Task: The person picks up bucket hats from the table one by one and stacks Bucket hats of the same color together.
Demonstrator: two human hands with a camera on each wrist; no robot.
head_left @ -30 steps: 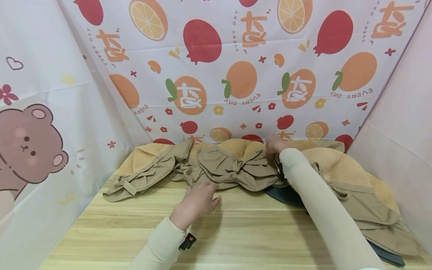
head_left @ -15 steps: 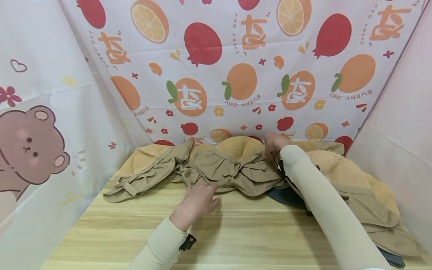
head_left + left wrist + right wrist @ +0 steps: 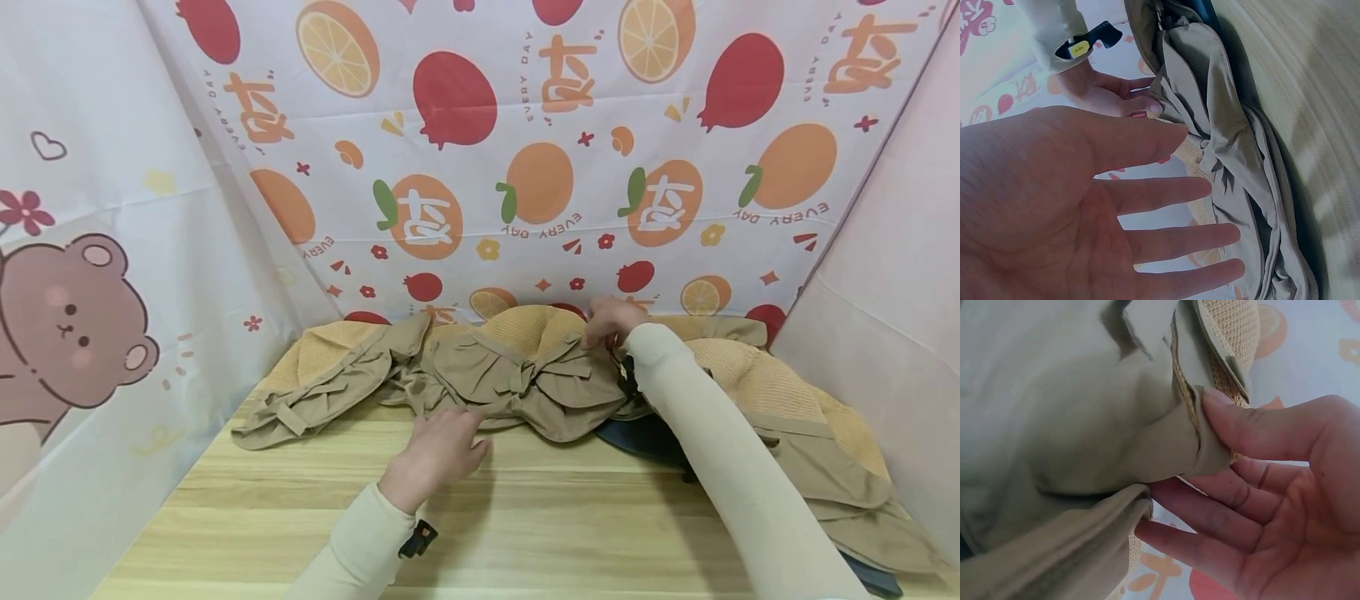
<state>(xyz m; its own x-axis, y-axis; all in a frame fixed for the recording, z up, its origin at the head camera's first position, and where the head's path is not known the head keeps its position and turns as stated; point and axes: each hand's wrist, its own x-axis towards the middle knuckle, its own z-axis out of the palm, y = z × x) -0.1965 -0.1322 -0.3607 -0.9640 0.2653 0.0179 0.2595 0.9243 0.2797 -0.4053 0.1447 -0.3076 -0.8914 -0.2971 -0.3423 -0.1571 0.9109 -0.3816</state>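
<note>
A khaki sun hat with a yellow woven crown and a fabric bow [image 3: 525, 375] lies in the middle of the row at the back of the table. My right hand [image 3: 615, 321] reaches to its right side. In the right wrist view the thumb and fingers [image 3: 1229, 422] pinch a folded edge of the khaki cloth [image 3: 1166, 447], with woven straw showing beside it. My left hand [image 3: 435, 457] hovers in front of the same hat, palm down. Seen in the left wrist view, the left fingers [image 3: 1179, 240] are spread and straight, holding nothing.
Another khaki hat [image 3: 322, 383] lies to the left, and more hats [image 3: 810, 442] are piled at the right. A dark blue brim [image 3: 637, 437] shows under the right forearm. A fruit-print curtain [image 3: 480, 167] stands behind the wooden table [image 3: 300, 500].
The middle hat's brim has shifted slightly forward and down under my right hand, its crown showing a little higher. My left hand has stayed in place.
</note>
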